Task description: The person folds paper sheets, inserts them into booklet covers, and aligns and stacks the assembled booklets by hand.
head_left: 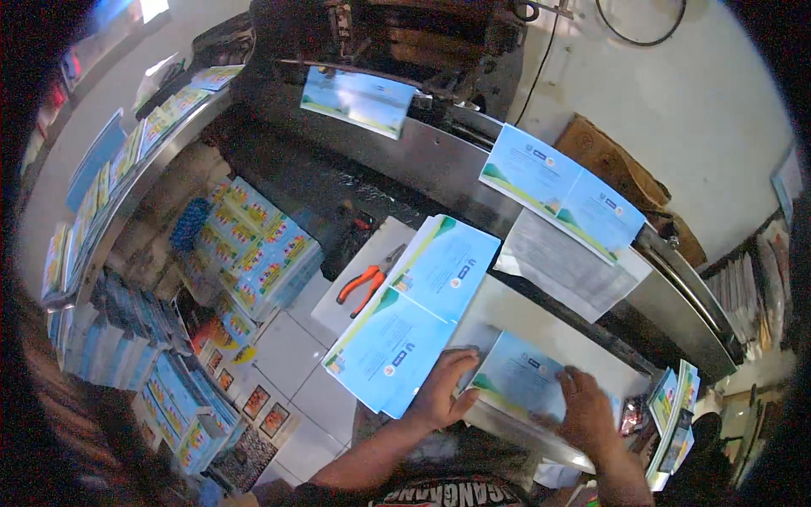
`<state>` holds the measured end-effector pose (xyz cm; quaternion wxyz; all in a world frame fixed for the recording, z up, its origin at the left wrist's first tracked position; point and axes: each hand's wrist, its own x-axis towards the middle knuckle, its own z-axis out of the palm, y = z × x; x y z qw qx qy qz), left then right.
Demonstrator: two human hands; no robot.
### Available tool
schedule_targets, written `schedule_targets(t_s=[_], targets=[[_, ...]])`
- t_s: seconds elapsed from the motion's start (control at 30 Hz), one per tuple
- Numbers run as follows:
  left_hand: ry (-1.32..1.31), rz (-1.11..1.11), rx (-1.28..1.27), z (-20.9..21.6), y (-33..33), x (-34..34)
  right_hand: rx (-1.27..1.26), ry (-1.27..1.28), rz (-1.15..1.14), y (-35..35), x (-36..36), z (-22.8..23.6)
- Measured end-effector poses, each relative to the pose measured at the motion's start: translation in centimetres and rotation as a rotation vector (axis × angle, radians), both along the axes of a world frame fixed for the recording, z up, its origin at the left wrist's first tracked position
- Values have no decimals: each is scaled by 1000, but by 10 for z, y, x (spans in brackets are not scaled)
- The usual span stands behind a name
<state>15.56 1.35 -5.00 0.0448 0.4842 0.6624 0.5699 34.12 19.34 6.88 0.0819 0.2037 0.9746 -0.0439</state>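
A light blue printed booklet sheet (515, 369), blurred along its lower part, lies on the pale work table between my hands. My left hand (445, 395) is at its left edge, thumb and fingers apart. On its right side rests my right hand (589, 412), fingers laid over the edge. Whether one sheet or a thin stack is there I cannot tell. Just left of my left hand lie two side-by-side piles of matching blue sheets (448, 266). Pliers with orange handles (365, 286) sit beyond those piles.
A metal rail (456, 148) crosses behind the table, with blue printed sheets (562, 188) along it and a grey sheet (574, 264) below. Dark machinery (380, 38) stands at the back. Bundled printed stacks (253, 245) lie on the tiled floor at left; more booklets (676, 414) stand at far right.
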Motion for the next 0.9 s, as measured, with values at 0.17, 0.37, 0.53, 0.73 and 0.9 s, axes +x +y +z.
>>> schedule_targets(t_s=[0.17,0.37,0.53,0.73,0.9], targets=[[17,-14,-13,-2,-3,0,-25,-93,33,-21,37,-1],[383,-71,14,-1,1,17,-259,-99,-278,14,27,42],[479,-253,-247,2,14,23,16,230,-123,96,4,28],[416,-243,-197,10,10,20,-109,127,-132,91,-9,65],[397,-219,-33,16,7,20,153,231,-354,111,31,127]])
